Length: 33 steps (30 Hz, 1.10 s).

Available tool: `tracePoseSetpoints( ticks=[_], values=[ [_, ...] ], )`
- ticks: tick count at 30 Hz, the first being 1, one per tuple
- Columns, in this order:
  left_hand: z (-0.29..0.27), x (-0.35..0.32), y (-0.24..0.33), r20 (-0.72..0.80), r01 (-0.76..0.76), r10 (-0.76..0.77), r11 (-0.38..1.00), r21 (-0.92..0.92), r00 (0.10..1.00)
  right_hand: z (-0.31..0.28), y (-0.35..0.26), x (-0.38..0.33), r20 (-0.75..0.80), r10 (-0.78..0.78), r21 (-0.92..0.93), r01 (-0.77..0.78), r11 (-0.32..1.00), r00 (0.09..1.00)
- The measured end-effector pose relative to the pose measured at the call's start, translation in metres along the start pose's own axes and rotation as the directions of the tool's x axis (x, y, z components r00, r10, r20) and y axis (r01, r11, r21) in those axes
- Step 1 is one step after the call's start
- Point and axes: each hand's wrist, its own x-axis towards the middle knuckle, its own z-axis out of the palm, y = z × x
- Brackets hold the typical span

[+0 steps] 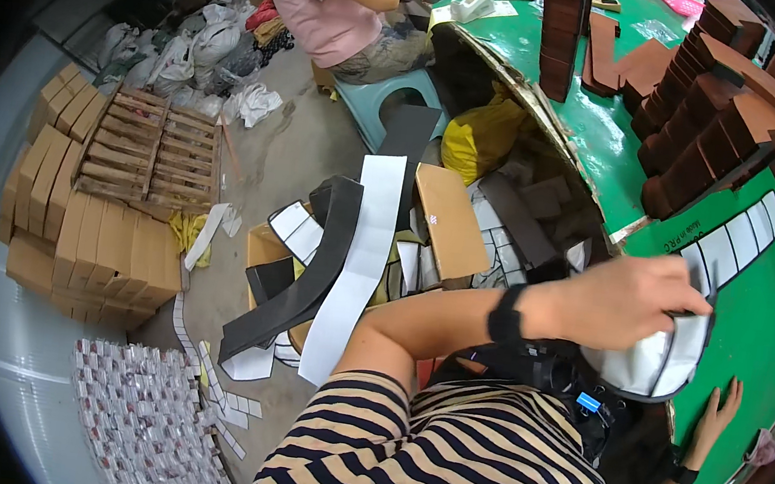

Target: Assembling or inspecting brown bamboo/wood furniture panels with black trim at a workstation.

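My left hand (622, 300) reaches across my body, fingers closed on a long white panelled strip with black edging (732, 245). One end of this strip lies on the green tabletop (756, 328); the nearer part curves down over the table edge beneath my hand. Further right, my right hand (713, 427) rests on the green surface with its fingers spread, holding nothing. Part of the strip is hidden behind my left hand.
Brown folded boxes (710, 134) stand stacked at the table's far side. Left of the table, a carton (451, 225) holds black and white strips. A person in pink (323, 4) sits on a blue stool (364, 107). Cartons (113, 246) and a wooden pallet (153, 149) stand further left.
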Motion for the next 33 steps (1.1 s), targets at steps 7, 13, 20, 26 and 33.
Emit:
tracePoseSetpoints(
  ticks=[7,13,20,26,33],
  values=[
    [-0.111,-0.075,0.048,-0.224,0.496,-0.570,0.810,-0.313,0.790,-0.012,-0.016,-0.008,-0.037,0.052,0.044,-0.051,0.998,0.998],
    [-0.219,-0.174,0.065,-0.805,0.577,-0.262,0.808,0.119,0.532,-0.017,-0.049,-0.010,-0.053,0.099,0.048,-0.097,0.994,0.994],
    [-0.368,-0.427,0.044,-0.943,0.911,-0.145,0.335,0.239,0.301,-0.014,-0.086,-0.005,-0.101,0.163,0.071,-0.156,0.985,0.981],
    [-0.335,-0.480,0.004,-0.903,0.772,-0.427,-0.589,0.240,-0.045,-0.027,-0.092,-0.016,-0.051,0.215,0.148,-0.206,0.967,0.975],
    [-0.332,-0.413,0.047,-0.826,0.718,-0.552,-0.528,0.454,0.116,-0.021,-0.094,-0.013,-0.027,0.196,0.195,-0.187,0.963,0.980]
  ],
)
